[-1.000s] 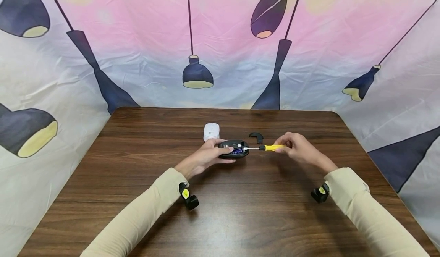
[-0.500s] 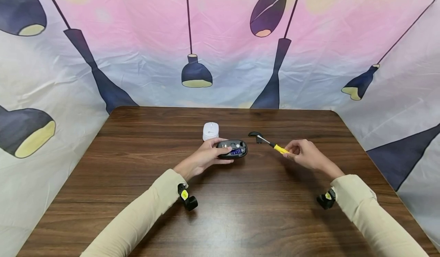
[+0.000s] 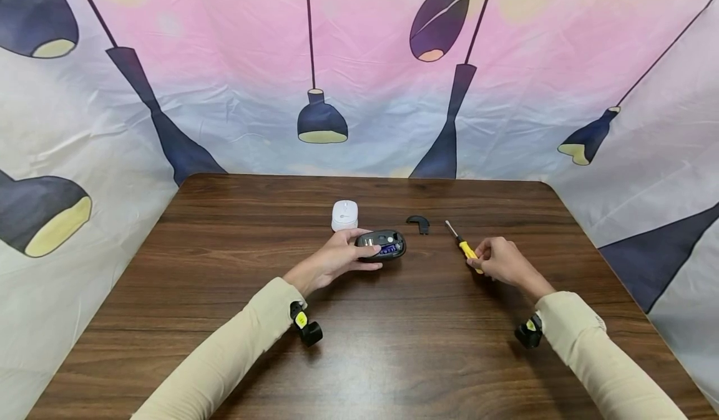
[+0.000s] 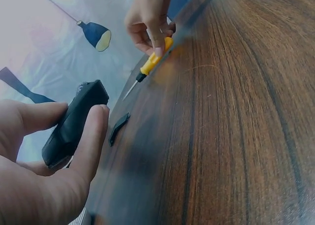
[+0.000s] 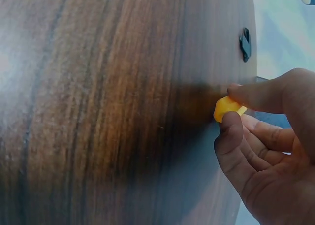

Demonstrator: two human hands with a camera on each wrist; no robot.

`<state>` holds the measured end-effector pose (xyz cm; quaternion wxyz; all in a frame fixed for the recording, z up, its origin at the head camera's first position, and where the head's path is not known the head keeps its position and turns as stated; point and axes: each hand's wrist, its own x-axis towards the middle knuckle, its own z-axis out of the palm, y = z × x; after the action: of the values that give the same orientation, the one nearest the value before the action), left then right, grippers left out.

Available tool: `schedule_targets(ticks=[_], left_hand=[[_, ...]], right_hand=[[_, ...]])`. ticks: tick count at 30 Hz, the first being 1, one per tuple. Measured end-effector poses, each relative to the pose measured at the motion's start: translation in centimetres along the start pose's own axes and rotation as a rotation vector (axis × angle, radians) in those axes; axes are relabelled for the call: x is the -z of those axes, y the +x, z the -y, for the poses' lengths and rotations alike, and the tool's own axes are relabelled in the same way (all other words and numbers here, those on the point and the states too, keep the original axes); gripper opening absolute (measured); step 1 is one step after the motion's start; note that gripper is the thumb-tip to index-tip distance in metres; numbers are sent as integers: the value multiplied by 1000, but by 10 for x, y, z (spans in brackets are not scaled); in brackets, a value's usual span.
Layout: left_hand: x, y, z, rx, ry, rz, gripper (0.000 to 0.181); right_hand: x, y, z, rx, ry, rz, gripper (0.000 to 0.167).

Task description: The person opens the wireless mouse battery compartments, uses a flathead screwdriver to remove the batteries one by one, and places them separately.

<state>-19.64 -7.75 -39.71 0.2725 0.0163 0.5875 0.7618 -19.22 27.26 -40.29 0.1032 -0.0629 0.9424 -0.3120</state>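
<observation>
A dark computer mouse (image 3: 397,241) is gripped in my left hand (image 3: 337,256), its underside with a blue-lined compartment facing up; the thumb lies across it. The left wrist view shows the mouse (image 4: 74,124) between thumb and fingers. My right hand (image 3: 502,260) pinches the yellow handle of a screwdriver (image 3: 466,248), whose metal tip points away and to the left, low over the table or on it; I cannot tell which. In the right wrist view the handle end (image 5: 227,109) shows between thumb and finger. A curved black cover (image 3: 419,223) lies between mouse and screwdriver.
A white mouse (image 3: 345,214) rests on the wooden table (image 3: 359,357), just behind my left hand. Printed cloth with hanging lamps (image 3: 322,120) stands behind the table and along both sides.
The screwdriver has moved away from the dark mouse to the right, past the black cover, and now lies lower with its tip turned away. My left hand has stayed almost still with the mouse.
</observation>
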Motion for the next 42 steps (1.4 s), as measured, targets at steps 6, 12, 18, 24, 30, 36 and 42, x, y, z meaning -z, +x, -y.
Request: schedule_targets(ticks=[6,12,18,24,30,36,42], left_hand=[[0,-2,-1,1,11,0,55],[0,-2,-1,-3,42,-16,51],[-2,-1,-2,-11,50,-26,52],[-2,-1,-1,-19,60,-21,51],[-2,-3,-1,-23,57,-31,50],[-5,-1,-1,-22,49,-52,52],[-7,-1,-2,-21,57,-36,51]], right_hand=[[-3,3,-2,-40,3,-23,21],[-5,6,-1,-67,8,-45,23],[-5,5,1,-88,29,-55,25],[-2,4,3,-97,19,-39,31],[9,3,9,-54,-10,-65,30],[12,4,24,37,-28,-90,23],[8,8,35,192,-6,-86,12]])
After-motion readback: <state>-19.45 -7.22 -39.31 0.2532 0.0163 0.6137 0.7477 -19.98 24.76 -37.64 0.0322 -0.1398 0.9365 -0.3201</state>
